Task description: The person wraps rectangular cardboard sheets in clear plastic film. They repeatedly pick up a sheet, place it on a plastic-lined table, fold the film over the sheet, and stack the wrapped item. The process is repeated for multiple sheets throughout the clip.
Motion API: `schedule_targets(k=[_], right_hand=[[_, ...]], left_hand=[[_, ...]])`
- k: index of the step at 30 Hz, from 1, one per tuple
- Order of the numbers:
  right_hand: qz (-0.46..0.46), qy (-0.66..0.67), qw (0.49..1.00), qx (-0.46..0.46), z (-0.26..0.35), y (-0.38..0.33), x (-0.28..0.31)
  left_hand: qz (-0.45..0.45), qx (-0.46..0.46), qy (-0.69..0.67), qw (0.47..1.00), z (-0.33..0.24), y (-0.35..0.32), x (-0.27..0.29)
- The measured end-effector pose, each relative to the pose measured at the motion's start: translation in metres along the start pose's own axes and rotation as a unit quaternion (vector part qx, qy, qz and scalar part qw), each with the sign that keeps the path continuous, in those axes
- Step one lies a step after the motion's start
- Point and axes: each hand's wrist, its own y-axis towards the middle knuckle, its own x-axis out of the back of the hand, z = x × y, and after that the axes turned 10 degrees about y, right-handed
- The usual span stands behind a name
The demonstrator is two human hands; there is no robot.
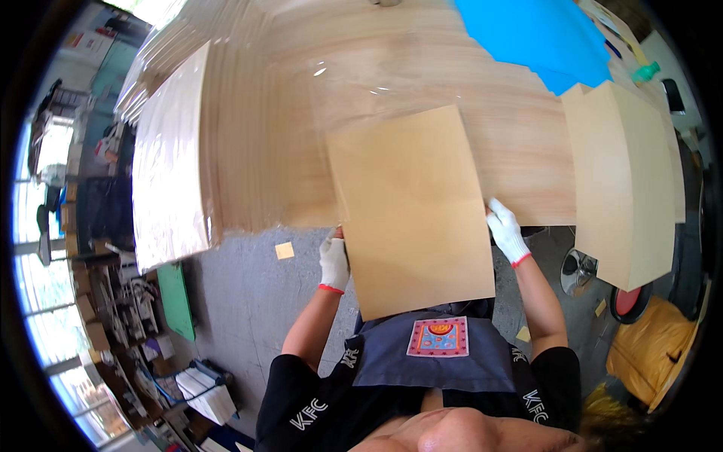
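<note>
A large tan paperboard sheet (pixel 414 211) lies in front of me, its far part over the wooden table and its near end reaching past the table edge to my lap. My left hand (pixel 334 264), in a white knit glove with a red cuff, grips its left edge. At the right edge, my right hand (pixel 507 232), gloved the same way, is closed on the sheet; its fingers partly pass out of sight there. Thin clear plastic film (pixel 376 90) glints on the table around the sheet's far end.
Plastic-wrapped boards (pixel 169 158) are stacked at the left of the table (pixel 520 151). Bare tan boards (pixel 629 173) stand at the right, beside blue sheets (pixel 542 38) at the far right. A green object (pixel 645 72) sits beyond. Paper scraps (pixel 284 250) lie on the grey floor.
</note>
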Motion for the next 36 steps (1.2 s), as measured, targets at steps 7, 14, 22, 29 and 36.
schedule_targets(k=[7,14,22,29,36], right_hand=[[0.041,-0.014,0.998,-0.053,-0.018,-0.048,0.008],[0.106,-0.05,0.973,-0.201,0.018,-0.094,-0.007],[0.26,-0.159,0.952,0.04,0.074,-0.064,-0.025],[0.085,0.154,0.978,-0.108,0.08,-0.055,0.027],[0.06,-0.515,0.855,-0.018,0.074,-0.061,0.013]], left_hand=[[0.017,-0.055,0.2,0.978,0.026,-0.038,0.03],[0.084,-0.249,0.407,0.875,0.001,-0.063,0.064],[0.257,-0.403,0.608,0.634,-0.047,-0.012,0.053],[0.161,-0.262,0.353,0.884,-0.039,-0.021,0.036],[0.121,-0.025,0.379,0.917,0.025,-0.026,0.056]])
